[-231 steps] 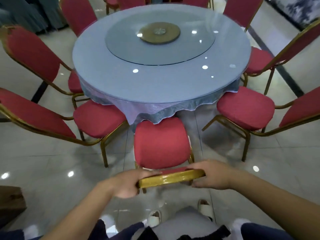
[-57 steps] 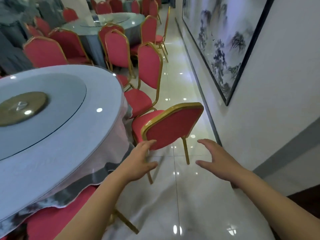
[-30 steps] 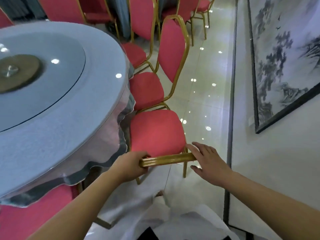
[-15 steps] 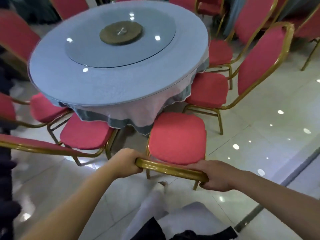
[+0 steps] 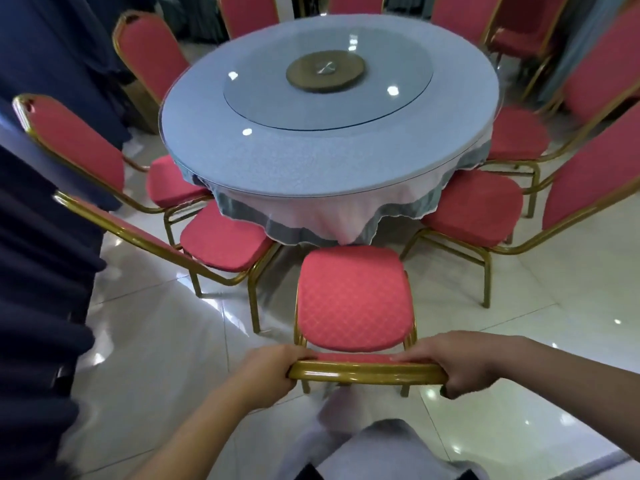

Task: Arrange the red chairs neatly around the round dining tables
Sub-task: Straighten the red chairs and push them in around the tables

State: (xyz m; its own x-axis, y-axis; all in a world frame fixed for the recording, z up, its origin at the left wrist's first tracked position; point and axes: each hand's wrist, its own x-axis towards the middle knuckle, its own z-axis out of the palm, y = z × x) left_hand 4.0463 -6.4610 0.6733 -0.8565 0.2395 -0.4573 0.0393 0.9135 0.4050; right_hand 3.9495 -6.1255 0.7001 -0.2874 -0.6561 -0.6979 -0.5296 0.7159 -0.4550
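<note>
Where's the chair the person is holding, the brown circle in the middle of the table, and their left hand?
held chair (image 5: 353,299): head view, middle of the red seat cushion.
brown circle (image 5: 325,71): head view, centre of the disc.
left hand (image 5: 270,374): head view, back of the hand, gripping the chair's top rail.

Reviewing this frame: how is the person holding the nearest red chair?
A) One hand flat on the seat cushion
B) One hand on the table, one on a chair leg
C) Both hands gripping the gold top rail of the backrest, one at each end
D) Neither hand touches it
C: the left hand and right hand each curl round an end of the gold top rail of the chair, whose seat faces the round table.
</note>
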